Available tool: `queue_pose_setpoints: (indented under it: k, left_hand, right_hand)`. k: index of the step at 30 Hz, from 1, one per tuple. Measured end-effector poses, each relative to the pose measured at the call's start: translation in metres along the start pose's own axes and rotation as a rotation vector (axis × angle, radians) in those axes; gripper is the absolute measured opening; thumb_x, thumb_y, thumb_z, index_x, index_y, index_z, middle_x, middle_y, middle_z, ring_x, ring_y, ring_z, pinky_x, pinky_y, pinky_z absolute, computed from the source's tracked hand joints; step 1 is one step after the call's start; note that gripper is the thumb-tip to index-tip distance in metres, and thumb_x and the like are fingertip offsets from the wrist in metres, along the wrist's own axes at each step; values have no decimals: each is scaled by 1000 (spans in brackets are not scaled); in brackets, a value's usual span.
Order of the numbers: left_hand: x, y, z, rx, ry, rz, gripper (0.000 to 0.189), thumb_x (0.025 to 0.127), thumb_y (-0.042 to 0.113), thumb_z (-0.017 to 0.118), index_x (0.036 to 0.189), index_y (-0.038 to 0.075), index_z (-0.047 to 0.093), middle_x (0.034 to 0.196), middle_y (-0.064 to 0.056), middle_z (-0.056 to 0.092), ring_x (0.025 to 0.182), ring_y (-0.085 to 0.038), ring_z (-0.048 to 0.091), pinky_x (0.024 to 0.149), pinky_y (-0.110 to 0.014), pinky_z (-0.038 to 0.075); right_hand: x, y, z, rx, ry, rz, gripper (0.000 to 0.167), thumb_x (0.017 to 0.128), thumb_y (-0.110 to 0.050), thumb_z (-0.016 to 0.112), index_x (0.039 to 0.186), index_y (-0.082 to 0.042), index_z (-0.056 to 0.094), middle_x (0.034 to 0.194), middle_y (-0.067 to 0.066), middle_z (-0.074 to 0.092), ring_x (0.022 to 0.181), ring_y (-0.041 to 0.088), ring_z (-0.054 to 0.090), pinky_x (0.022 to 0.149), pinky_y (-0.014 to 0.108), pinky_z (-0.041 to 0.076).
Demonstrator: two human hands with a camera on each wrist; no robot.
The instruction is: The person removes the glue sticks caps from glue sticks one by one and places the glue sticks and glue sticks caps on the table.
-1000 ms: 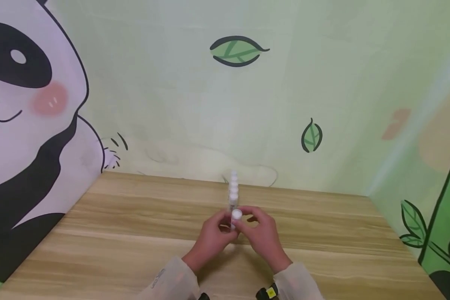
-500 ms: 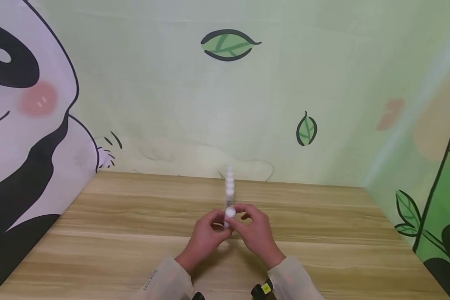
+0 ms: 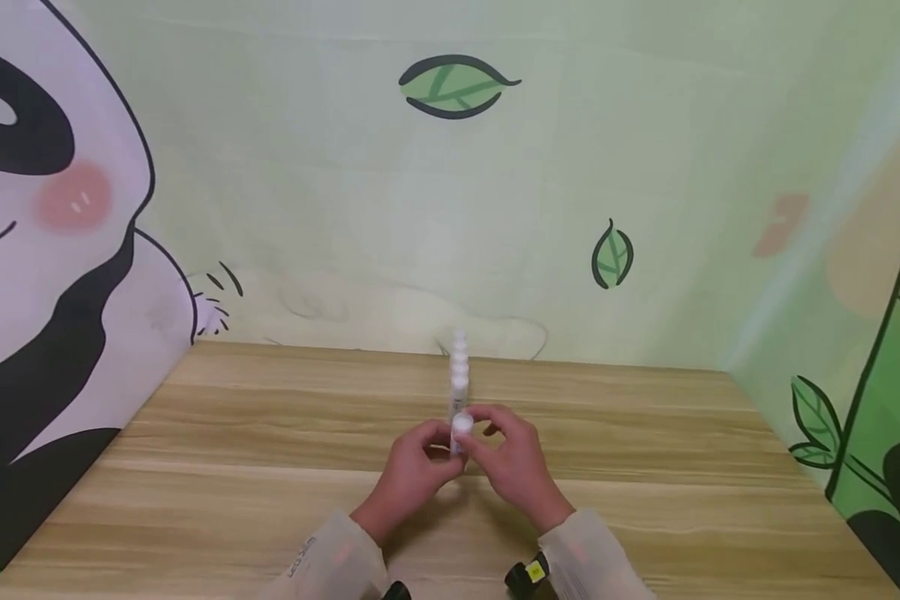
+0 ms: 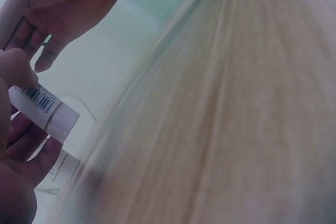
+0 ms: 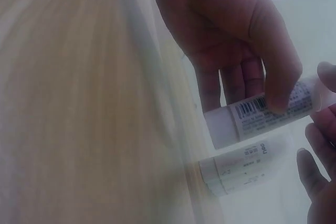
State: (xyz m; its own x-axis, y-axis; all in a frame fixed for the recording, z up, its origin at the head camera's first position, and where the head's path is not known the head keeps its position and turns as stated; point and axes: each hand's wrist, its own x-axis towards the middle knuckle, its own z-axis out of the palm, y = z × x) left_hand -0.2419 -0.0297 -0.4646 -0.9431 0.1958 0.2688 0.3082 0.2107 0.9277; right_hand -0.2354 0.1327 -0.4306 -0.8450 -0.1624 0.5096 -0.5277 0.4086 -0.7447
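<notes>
standing in a row, several white tubes (image 3: 459, 385) are already placed on the table (image 3: 270, 417); one nearer tube (image 3: 462, 424), pinched by both hands (image 3: 417, 462) (image 3: 516, 460), seems not yet placed.

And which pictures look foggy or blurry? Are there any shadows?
Head view: fairly clear, soft shadows on the table under the left hand and right hand, far caps in the row of tubes blurring together; left wrist view: hazy, wood grain smeared; right wrist view: hazy too, though the held tube shows its barcode.
</notes>
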Motion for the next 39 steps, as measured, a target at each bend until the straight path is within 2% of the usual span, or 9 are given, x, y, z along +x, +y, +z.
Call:
queue_pose_setpoints:
  k: [4,9,16,21,25,28,33,39]
  left_hand:
    - [1,-2,0,37,-5,12,20,80,7,71,99,11,69,97,-6,69,88,-15,65,78,-25,57]
    - [1,-3,0,53,-10,-7,22,79,5,71,100,9,69,98,-7,69,89,-15,65,78,-26,57]
    - [0,-4,-1,42,0,-50,24,80,8,71,104,12,68,100,-5,69,91,-16,64,77,-25,56]
    - [0,-2,-1,36,4,-73,24,81,11,71,105,13,68,102,-4,69,90,-15,64,77,-26,56]
    - [2,-1,-1,30,18,-70,24,80,10,72,104,10,68,101,-6,69,87,-16,64,76,-26,56]
    - [4,-1,-1,27,30,-65,24,79,8,72,103,9,67,100,-8,69,86,-16,64,75,-25,56]
    - [6,-3,-1,28,37,-77,24,80,10,72,103,9,67,102,-7,69,88,-16,65,75,-25,56]
    - [7,-3,3,6,27,-72,27,82,14,75,107,8,67,104,-10,70,91,-19,67,78,-27,57]
  right_hand:
    - [1,0,-4,0,9,-25,26,88,-21,71,113,-15,68,108,-2,70,95,16,61,79,33,52]
    - [3,-1,-10,37,50,-44,28,89,-20,69,115,-11,67,109,1,70,93,18,62,78,36,54]
    - [0,5,-10,56,84,32,29,88,-18,70,116,-11,66,112,3,69,93,18,60,76,24,51]
    - [-2,11,-10,77,100,73,26,87,-21,72,112,-13,68,109,2,70,93,16,60,77,30,52]
    - [-4,16,-12,50,81,90,23,85,-20,74,107,-14,69,104,1,70,94,17,61,78,34,52]
    - [-5,19,-15,11,48,118,21,84,-18,75,104,-14,70,101,1,71,94,18,61,75,31,51]
    - [-6,26,-15,-32,-20,218,21,83,-17,76,103,-16,71,98,0,70,91,18,61,71,23,48]
    - [-8,32,-15,-62,-56,298,23,82,-20,77,104,-17,69,96,-1,70,90,14,62,70,24,50]
